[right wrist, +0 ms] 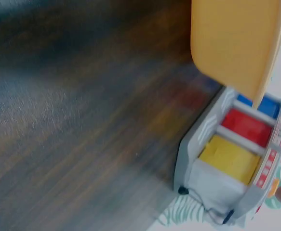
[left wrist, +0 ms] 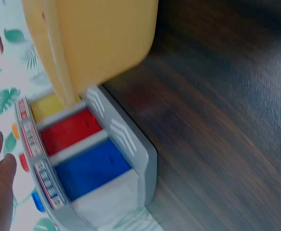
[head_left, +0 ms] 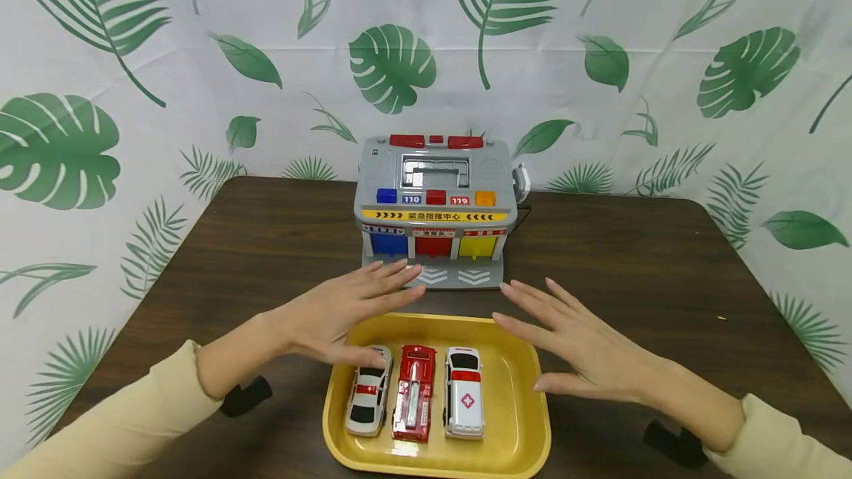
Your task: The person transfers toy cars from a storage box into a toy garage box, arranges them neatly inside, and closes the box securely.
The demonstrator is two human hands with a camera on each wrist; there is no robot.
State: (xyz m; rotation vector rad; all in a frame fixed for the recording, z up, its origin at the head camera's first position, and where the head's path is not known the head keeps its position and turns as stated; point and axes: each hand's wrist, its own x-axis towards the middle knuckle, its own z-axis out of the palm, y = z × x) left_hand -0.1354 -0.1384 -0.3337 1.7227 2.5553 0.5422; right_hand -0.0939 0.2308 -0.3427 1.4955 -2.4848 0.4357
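Note:
My left hand hovers over the left rim of a yellow tray, fingers straight and spread, holding nothing. Over the tray's right side my right hand is held the same way, fingers extended. Inside the tray three toy vehicles lie side by side: a white toy car with a red roof bar, a red fire truck, and a white ambulance with a red cross. The left thumb overlaps the front of the white car in the head view. Behind the tray stands a grey toy garage.
Blue, red and yellow doors line the garage front, all closed; a cord hangs at its side. All stands on a dark wooden table. A leaf-print cloth covers the wall behind.

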